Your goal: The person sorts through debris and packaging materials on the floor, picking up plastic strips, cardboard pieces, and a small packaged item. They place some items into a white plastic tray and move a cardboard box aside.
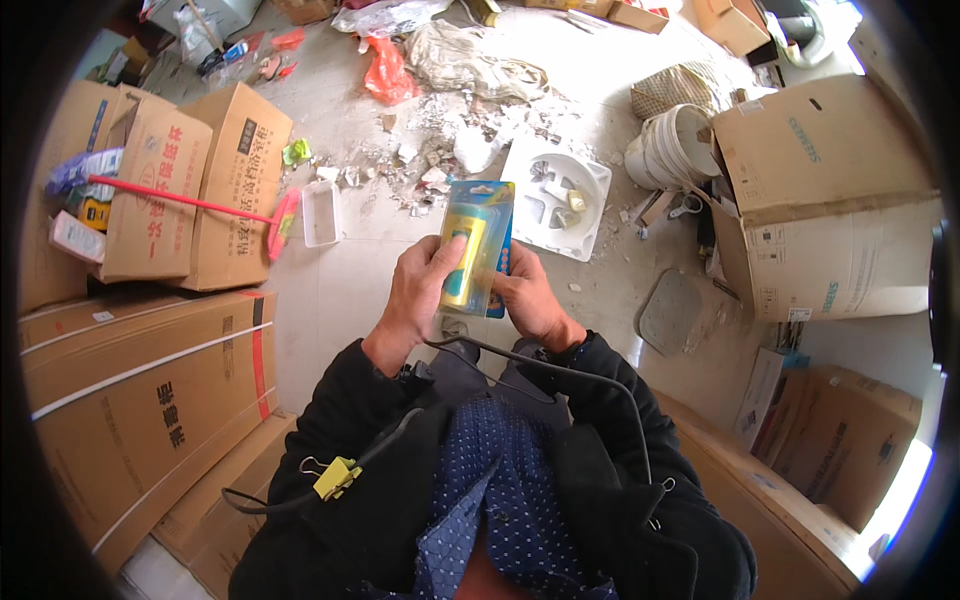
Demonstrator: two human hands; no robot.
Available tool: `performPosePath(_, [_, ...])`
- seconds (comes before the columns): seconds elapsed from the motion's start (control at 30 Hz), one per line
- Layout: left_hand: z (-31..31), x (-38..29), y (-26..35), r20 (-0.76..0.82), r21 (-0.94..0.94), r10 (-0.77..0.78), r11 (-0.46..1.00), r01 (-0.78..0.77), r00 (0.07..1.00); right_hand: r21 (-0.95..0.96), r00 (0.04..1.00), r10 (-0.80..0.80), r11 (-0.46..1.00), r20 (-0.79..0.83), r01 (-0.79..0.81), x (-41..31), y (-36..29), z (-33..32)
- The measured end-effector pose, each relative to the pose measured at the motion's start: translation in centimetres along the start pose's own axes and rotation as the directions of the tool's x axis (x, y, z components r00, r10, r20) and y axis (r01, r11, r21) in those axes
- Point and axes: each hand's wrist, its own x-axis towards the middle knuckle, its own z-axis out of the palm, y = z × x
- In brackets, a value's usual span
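Note:
A clear plastic blister pack with a blue card backing is held upright before me, a yellow and teal cylindrical item inside it. My left hand grips its left side, the thumb lying over the front of the plastic. On the other side, my right hand holds the lower right edge, its thumb against the pack and the fingers partly hidden behind the card. A dark cable runs below both hands, across my sleeves.
Cardboard boxes line the left, with a red-handled broom leaning there. Debris, a white foam tray and a clear plastic container lie on the floor ahead. White buckets and large cartons stand at right.

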Motion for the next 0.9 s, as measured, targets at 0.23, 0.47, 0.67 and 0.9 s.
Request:
performPosePath(0.23, [-5.1,-0.2,2.3,0.043,-0.28,-0.057,0.958,0.066,0.997,0.219,0.978,0.202,0.953,0.05,-0.208,3.9,-1.2,4.8])
performPosePath(0.47, [-6.9,0.9,4.4,-0.106,-0.18,-0.157,0.974,0.137,0.982,0.364,0.948,0.296,0.875,0.117,-0.318,7.9,-0.4,4.7])
performPosePath(0.67, [-7.5,3.6,6.7,-0.142,-0.143,-0.129,0.984,0.109,0.981,0.341,0.928,0.317,0.865,0.198,-0.368,13.1,-1.5,3.9])
performPosePath(0.9, [-8.9,5.9,7.6,-0.199,-0.047,-0.055,0.998,0.046,0.979,0.178,0.974,0.128,0.971,0.184,-0.161,18.5,-1.8,4.1])
